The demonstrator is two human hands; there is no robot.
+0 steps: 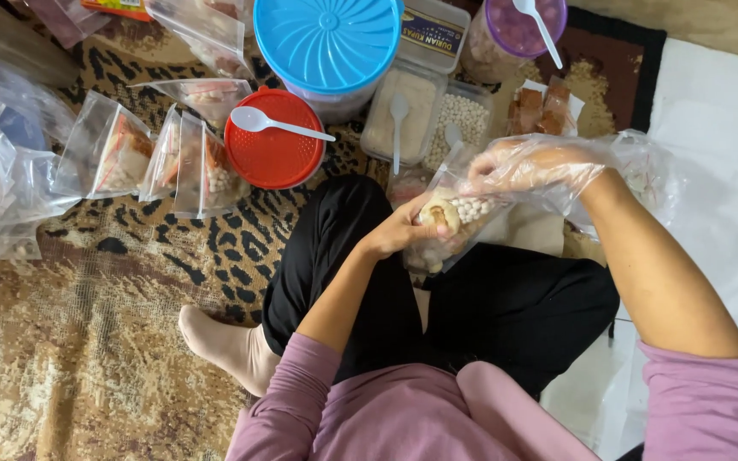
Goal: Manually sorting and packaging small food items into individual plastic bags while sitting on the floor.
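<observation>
My left hand (403, 229) grips the lower part of a small clear plastic bag (450, 213) that holds white round pellets and a pale piece of food. My right hand (530, 165), in a thin clear plastic glove, is at the bag's open top, its fingers pinched at the mouth of the bag. The bag is held above my black-trousered knees as I sit cross-legged on a patterned rug (87, 341).
Several filled clear bags (185, 158) stand at the left. A red-lidded tub (273, 141) bears a white spoon. Behind are a blue-lidded tub (328, 38), open trays of powder (399, 115) and white pellets (465, 118), and a purple-lidded jar (523, 26). A white sheet (719, 128) lies right.
</observation>
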